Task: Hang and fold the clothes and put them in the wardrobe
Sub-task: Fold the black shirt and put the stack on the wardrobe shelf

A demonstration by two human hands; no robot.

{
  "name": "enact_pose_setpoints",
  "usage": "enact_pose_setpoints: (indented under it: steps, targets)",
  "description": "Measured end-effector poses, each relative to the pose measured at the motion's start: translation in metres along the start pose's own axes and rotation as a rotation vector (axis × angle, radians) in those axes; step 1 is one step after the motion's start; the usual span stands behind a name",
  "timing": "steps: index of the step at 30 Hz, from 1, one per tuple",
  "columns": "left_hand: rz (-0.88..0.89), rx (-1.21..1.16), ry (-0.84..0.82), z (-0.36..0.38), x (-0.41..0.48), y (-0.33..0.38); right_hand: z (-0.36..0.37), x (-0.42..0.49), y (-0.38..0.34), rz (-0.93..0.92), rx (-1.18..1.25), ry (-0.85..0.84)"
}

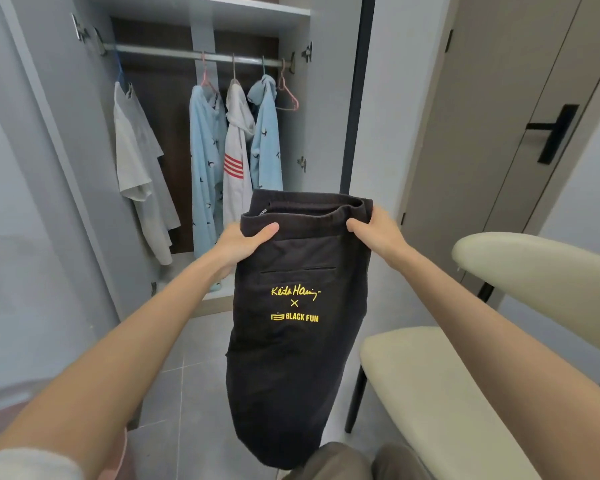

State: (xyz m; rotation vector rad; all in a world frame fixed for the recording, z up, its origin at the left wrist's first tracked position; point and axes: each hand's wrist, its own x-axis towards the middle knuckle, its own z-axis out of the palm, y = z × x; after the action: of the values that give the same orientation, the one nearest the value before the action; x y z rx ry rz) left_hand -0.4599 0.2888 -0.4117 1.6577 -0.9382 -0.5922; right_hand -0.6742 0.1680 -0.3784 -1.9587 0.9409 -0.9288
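- Seen on my remote feed: a person stands before an open grey wardrobe [326,116] and holds up a pair of black cotton shorts [291,341] with yellow lettering. The shorts hang in front of the wardrobe's lower right corner.
- The left hand [243,242] grips the left end of the elastic waistband, thumb across the front and fingers curled behind. The right hand [371,230] clamps the right end the same way. Neither hand is free.
- The shorts appear doubled lengthwise, leg on leg, and hang straight down, clear of the cream padded chair [430,375] to the right of the wardrobe.
- On the wardrobe's metal rail [174,53] hang a white T-shirt [136,157] at the left, then a pale-blue patterned shirt [205,161], a white hooded top with red stripes [236,150] and a second pale-blue shirt [265,150].
- An empty pink plastic hanger [286,95] waits at the rail's right end.
- My reading: the step in hand is squaring the shorts, ready to fold or hang.
- To do it well, I would hold the waistband level and taut, line up the side seams, and let the cloth's own weight pull out the creases.
- Only then would I release one corner, either to fold the shorts or to drape them over the free hanger.
- Soft cotton slips, so I would move one hand at a time.
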Motion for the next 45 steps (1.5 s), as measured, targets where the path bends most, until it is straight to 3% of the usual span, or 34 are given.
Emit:
enact_pose_setpoints:
  steps: [4,10,12,20,26,32,35,39,45]
  targets:
    - [-0.029,0.149,0.013,0.018,0.021,-0.007,-0.001,0.028,0.023,0.15,-0.198,-0.14]
    - [0.024,0.139,0.124,0.046,0.068,0.007,0.002,0.087,0.053,0.209,0.297,-0.117]
    - [0.083,0.131,0.146,0.056,0.087,0.022,-0.005,0.106,0.056,0.184,0.441,-0.07]
    - [0.312,0.033,0.143,0.115,0.128,0.099,-0.076,0.152,0.048,0.013,0.608,0.227]
    - [0.373,-0.023,-0.024,0.18,0.076,0.097,-0.134,0.096,0.078,0.083,0.745,0.33]
    - [0.386,-0.069,-0.341,0.244,-0.014,0.081,-0.194,-0.005,0.126,0.267,0.642,0.513]
    - [0.378,0.022,-0.493,0.285,-0.063,0.073,-0.214,-0.064,0.151,0.351,0.609,0.632]
    - [0.29,-0.001,-0.645,0.333,-0.123,0.063,-0.244,-0.135,0.183,0.468,0.611,0.79]
    - [0.165,0.041,-0.803,0.389,-0.191,0.035,-0.279,-0.219,0.219,0.567,0.499,0.869]
